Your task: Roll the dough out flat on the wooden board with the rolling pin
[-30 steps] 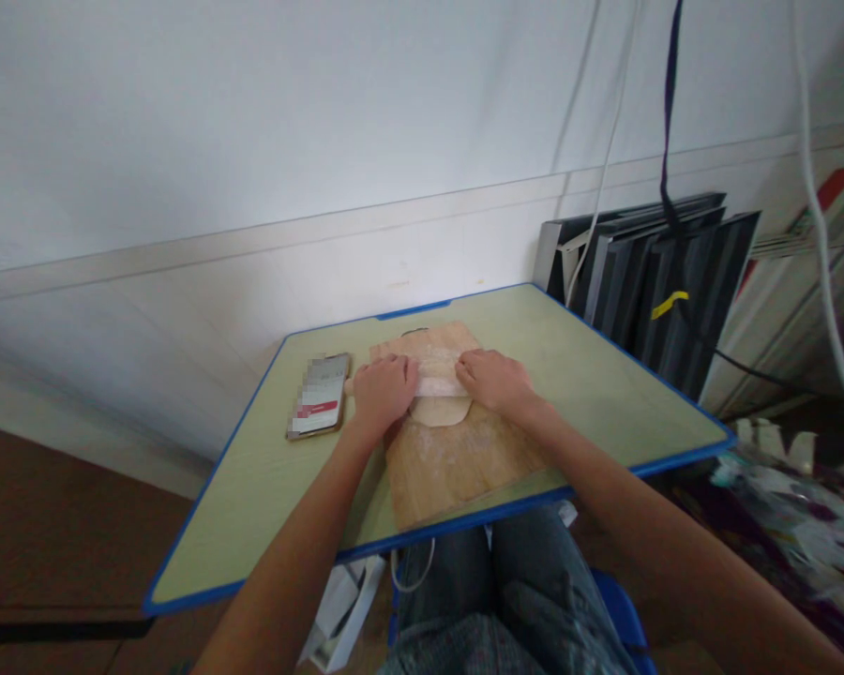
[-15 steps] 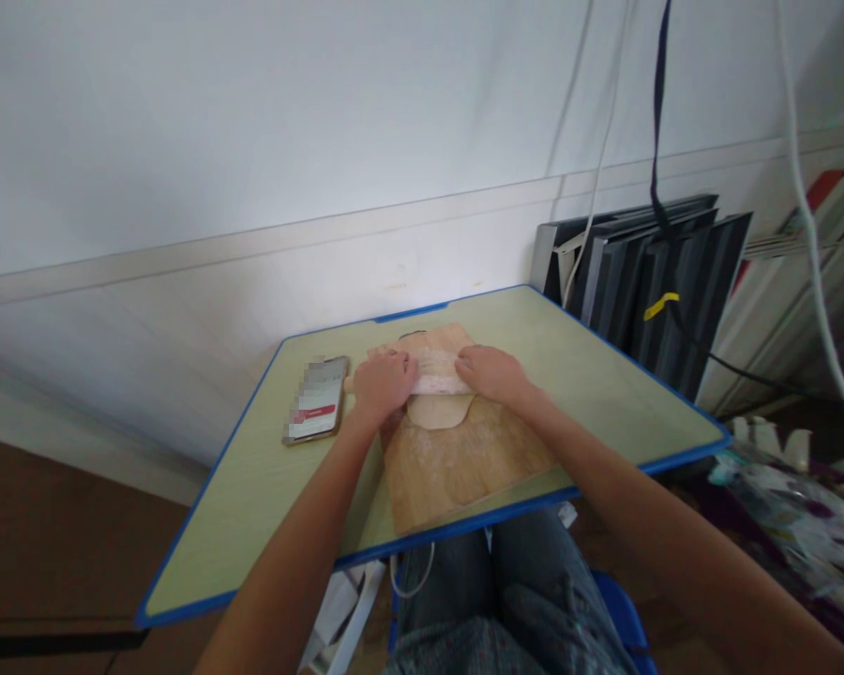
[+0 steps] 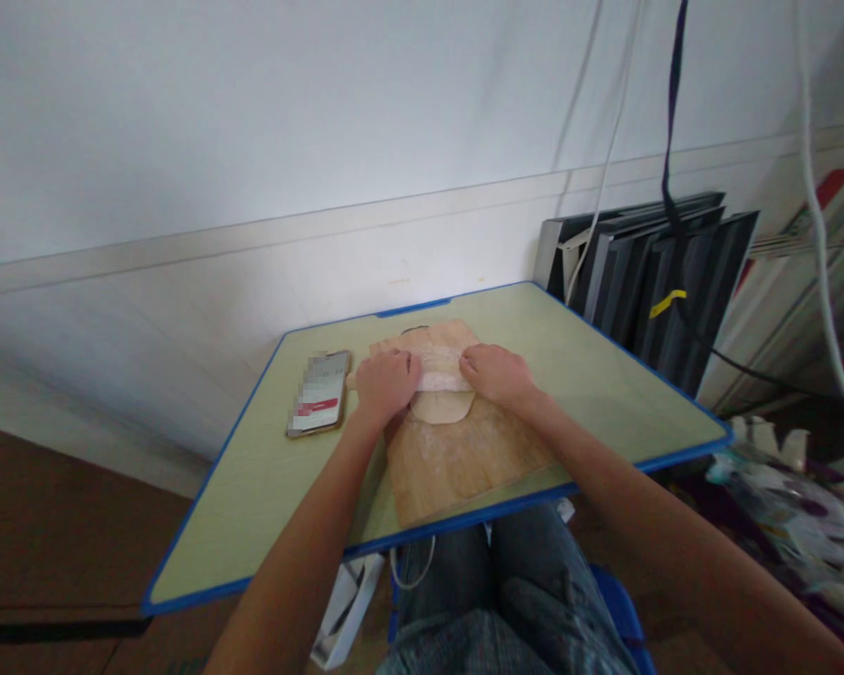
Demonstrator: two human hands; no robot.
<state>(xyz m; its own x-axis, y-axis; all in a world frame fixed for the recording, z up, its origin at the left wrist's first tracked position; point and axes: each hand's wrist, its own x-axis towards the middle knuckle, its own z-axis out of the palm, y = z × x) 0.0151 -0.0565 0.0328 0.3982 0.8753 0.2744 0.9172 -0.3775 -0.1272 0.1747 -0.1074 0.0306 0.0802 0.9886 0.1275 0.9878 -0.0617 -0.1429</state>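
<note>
A floury rolling pin [image 3: 442, 373] lies crosswise over a flat piece of dough [image 3: 442, 407]. My left hand [image 3: 388, 382] is closed over the pin's left part, and a short bit of its handle sticks out beyond the fingers. At the other end my right hand [image 3: 498, 372] is curled over the pin, hiding that handle. Below them is a wooden board [image 3: 464, 469] dusted with flour. The dough shows as a rounded edge on the near side of the pin; how far it reaches beyond the pin is hard to make out.
The board rests on a pale green table [image 3: 253, 497] with a blue rim, set against a white wall. Left of the board lies a phone [image 3: 322, 394]. Dark panels [image 3: 647, 281] lean at the right, with hanging cables [image 3: 675, 141] before them. Bagged items [image 3: 802, 506] sit lower right.
Both hands keep their hold on the rolling pin, which stays in nearly the same place on the dough. The view has shifted slightly.
</note>
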